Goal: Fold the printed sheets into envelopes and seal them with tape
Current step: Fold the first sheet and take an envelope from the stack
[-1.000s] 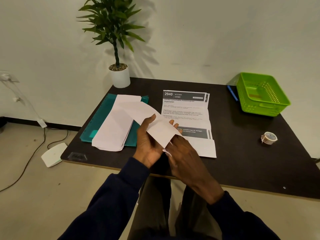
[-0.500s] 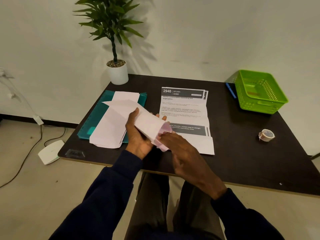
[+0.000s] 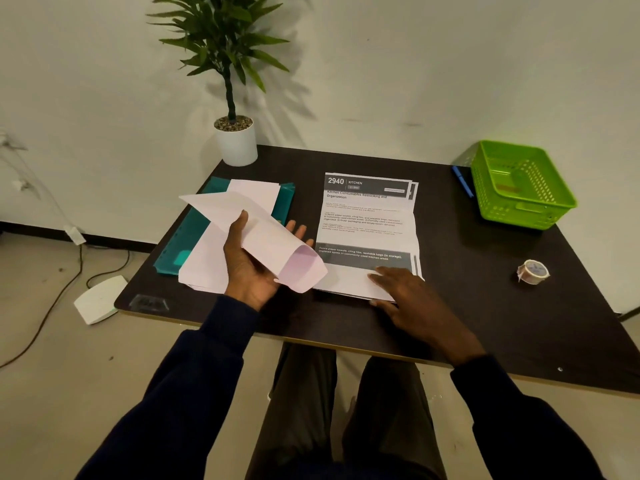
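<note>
The left hand (image 3: 254, 271) grips a white paper envelope (image 3: 249, 223) in the air over the near-left part of the dark tabletop (image 3: 485, 323). The thumb lies on top and the fingers go underneath, tips showing past the far edge. The envelope's mouth bows open and faces near-right, toward the paperwork. We judge the hold is meant for exactly that: a squeeze that keeps the mouth gaping so a folded sheet can slide in.

The right hand (image 3: 412, 299) lies flat, fingers straight, on the near edge of the stack of printed white sheets with dark header and footer bands (image 3: 367, 220). The stack sits face up at mid-table, creases across it. The flat hand prob. pins the stack or is about to peel off the top sheet; we can't tell which.

Below the envelope, at left, a pile of plain white paper (image 3: 204, 268) rests on a teal plastic folder (image 3: 188, 237) — spare stock, we'd guess.

The small roll of clear tape (image 3: 533, 271) sits at right, well apart from both hands, so sealing isn't in hand yet; it's within reach for later.

At far right sits a green perforated plastic basket (image 3: 519, 188), with a blue pen (image 3: 463, 181) just beside it on the left. At far left is a leafy plant in a white pot (image 3: 235, 143) — all parked clear of the work zone.
</note>
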